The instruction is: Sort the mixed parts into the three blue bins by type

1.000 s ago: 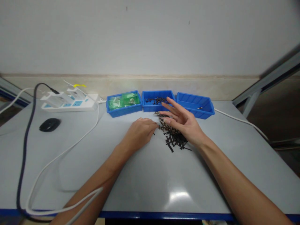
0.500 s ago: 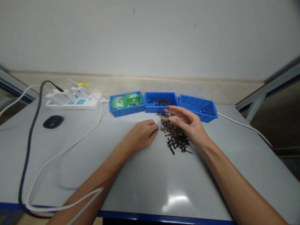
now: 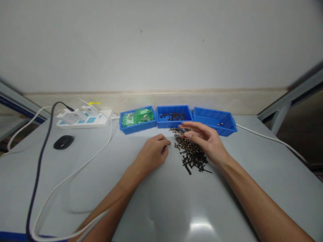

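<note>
head view. a pile of dark screws lies on the grey table, just in front of three blue bins set in a row along the far edge. the pile's long axis runs from the middle bin back toward the person, slanting slightly right. the right hand is the nearer: fingers loosely spread and extended, it rests over the pile's right flank with fingertips at the far end. the left hand lies just left of the pile, fingers curled under; whether it pinches a screw cannot be told. a power strip and a mouse sit well apart at left. compared with a second ago, the right hand has lowered from a raised, palm-up pose onto the screws; the left hand is nearly unchanged.
</note>
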{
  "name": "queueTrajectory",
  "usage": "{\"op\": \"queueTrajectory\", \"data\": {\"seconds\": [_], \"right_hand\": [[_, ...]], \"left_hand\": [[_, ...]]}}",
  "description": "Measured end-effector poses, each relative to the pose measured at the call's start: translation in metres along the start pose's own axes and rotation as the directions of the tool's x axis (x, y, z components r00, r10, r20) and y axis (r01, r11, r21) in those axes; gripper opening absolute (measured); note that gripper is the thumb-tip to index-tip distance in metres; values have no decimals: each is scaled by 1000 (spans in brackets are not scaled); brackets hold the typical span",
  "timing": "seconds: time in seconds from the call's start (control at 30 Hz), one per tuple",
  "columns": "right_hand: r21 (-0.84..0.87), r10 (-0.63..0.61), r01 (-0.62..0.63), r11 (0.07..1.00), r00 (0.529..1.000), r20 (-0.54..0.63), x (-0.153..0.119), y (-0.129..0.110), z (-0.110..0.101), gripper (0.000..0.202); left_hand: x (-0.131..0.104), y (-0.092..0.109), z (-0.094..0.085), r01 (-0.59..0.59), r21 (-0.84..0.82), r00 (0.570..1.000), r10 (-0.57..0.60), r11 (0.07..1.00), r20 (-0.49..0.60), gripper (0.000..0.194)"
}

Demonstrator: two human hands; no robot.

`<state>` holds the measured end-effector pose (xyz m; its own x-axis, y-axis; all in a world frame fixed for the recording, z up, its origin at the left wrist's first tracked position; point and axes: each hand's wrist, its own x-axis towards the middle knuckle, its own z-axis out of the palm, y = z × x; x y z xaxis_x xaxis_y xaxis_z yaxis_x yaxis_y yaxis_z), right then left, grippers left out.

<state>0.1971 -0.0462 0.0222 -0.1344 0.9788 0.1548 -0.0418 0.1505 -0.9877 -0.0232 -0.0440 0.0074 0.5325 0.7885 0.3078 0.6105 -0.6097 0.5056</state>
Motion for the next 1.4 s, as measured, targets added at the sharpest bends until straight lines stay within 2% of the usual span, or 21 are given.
{"op": "queueTrajectory", "data": {"seconds": [0.17, 0.3, 0.4, 0.47, 0.53, 0.63, 0.77, 1.1, 1.17, 1.23, 1.3, 1.4], "right_hand": [[24, -8, 8, 1000, 1000, -26, 2, -1, -1, 31], [13, -14, 14, 1000, 999, -32, 1, -2, 0, 28], [-97, -31, 30, 995, 999, -12, -1, -1, 3, 26], [-178, -25, 32, 983, 999, 40, -2, -1, 5, 26], [-193, 3, 16, 981, 995, 98, -4, -1, 7, 28], [-114, 62, -45, 992, 987, 148, -5, -1, 8, 26], [-58, 144, -137, 989, 979, 145, -5, -3, 9, 26], [30, 202, -206, 978, 973, 110, -3, -7, 5, 28], [-7, 199, -200, 980, 976, 93, -2, -7, 5, 25], [-54, 186, -183, 982, 981, 63, -2, -7, 5, 25], [-116, 155, -152, 982, 988, 16, -1, -8, 5, 27], [-181, 54, -71, 981, 994, -97, 0, -11, 5, 27]], "left_hand": [[2, 2, 0, 8, -62, 999, -11, 998, -45, 25], [4, 4, -1, 89, -243, 981, -127, 966, -145, 22], [6, 6, -3, 178, -489, 938, -297, 854, -177, 13], [8, 8, -4, 207, -653, 913, -384, 728, -139, 15], [9, 11, -5, 217, -741, 900, -424, 635, -100, 19], [11, 15, -6, 218, -787, 891, -447, 577, -82, 21], [11, 18, -4, 202, -818, 889, -451, 539, -78, 21], [9, 21, -2, 193, -852, 909, -416, 487, -32, 24], [8, 23, 0, 206, -849, 917, -400, 487, -7, 23], [7, 25, 2, 202, -826, 927, -376, 526, -13, 21], [6, 25, 2, 169, -747, 936, -342, 643, -82, 17], [5, 20, 0, 95, -463, 952, -217, 881, -218, 10]]}}
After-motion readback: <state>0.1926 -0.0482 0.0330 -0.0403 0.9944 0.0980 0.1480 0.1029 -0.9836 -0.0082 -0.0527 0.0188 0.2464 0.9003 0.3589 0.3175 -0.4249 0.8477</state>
